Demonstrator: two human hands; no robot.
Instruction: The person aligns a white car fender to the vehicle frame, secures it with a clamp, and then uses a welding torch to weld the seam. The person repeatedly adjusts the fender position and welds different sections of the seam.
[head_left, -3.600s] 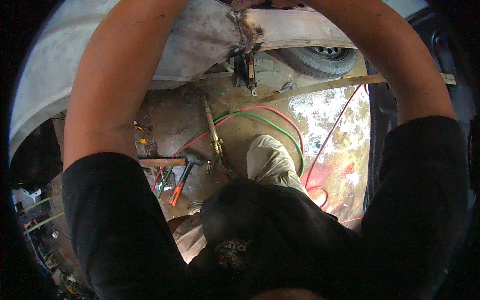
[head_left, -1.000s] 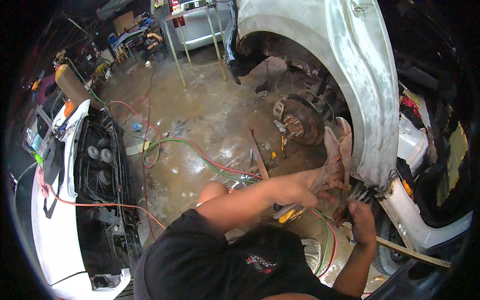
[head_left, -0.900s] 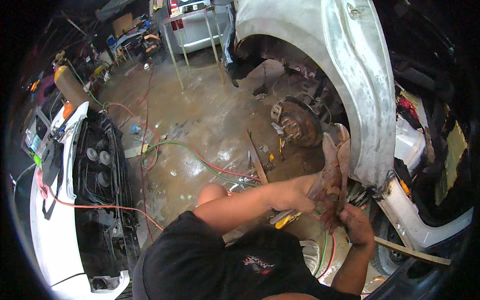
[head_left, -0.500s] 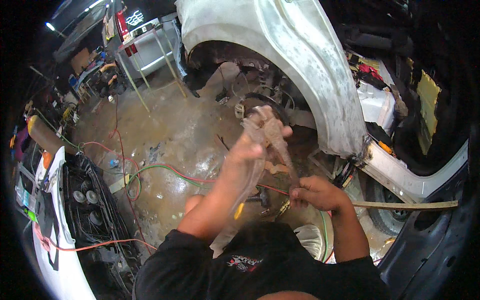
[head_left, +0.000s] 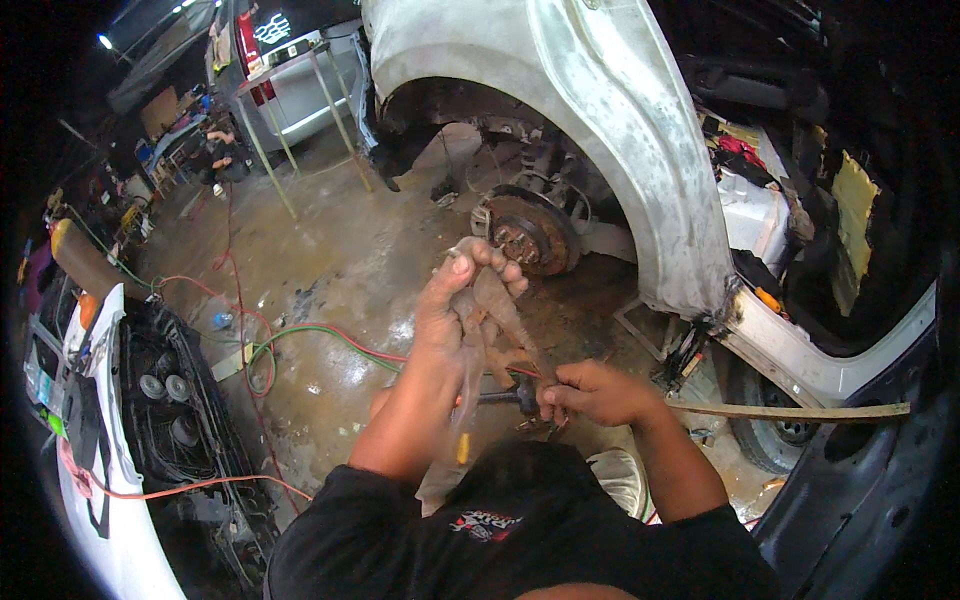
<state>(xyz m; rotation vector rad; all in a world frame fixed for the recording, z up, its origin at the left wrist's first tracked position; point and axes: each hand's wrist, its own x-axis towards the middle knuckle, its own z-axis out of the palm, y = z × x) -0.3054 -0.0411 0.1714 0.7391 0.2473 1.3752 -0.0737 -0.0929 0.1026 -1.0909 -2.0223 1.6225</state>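
On the stained concrete floor (head_left: 330, 270) of the garage, you crouched beside a white car body (head_left: 620, 130) whose empty wheel arch showed a rusty brake disc (head_left: 530, 232). To your left stood a detached white car front (head_left: 110, 420) with its black grille. Green and red hoses (head_left: 300, 335) snaked across the floor between the two. A long wooden strip (head_left: 790, 410) reached out to your right. Your left hand (head_left: 462, 300) was raised, fingers closed around a dirty tan glove (head_left: 495, 305) that hung down from it. Your right hand (head_left: 592, 392) sat lower, just beside your knee, fingers pinched shut on the glove's lower end, with a dark-handled tool (head_left: 505, 396) just beside it between your hands.
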